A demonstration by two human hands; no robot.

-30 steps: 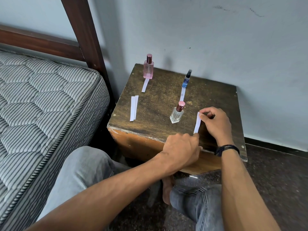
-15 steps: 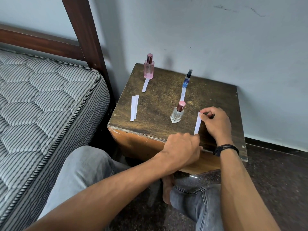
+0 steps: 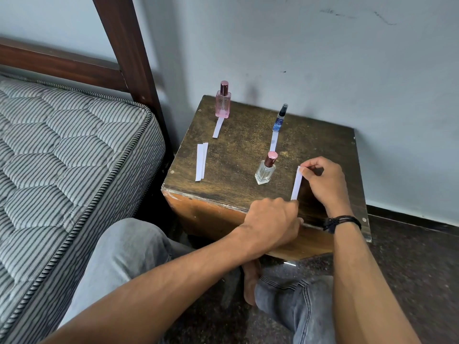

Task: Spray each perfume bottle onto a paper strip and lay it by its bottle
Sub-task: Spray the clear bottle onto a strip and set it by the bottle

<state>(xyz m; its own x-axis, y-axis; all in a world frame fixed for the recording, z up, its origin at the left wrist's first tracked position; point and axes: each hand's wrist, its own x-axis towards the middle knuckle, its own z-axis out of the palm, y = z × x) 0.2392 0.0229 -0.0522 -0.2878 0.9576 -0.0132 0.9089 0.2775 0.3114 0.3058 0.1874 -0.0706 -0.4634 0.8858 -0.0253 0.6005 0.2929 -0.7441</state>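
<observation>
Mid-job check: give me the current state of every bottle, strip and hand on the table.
Pink bottle: upright, capped, strip laid in front.
Blue bottle: upright, capped, strip laid in front.
Clear bottle: upright, capped, no strip laid by it yet.
Spare strips: lying flat, untouched.
Held strip: pinched at both ends, right of the clear bottle.
Left hand: grip on near end.
Right hand: grip on far end.

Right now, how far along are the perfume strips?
Two look done: the pink bottle and the slim blue bottle each have a strip lying in front. In hand: the left hand and right hand hold a strip beside the clear bottle, not yet released. Spare strips lie unused.
</observation>
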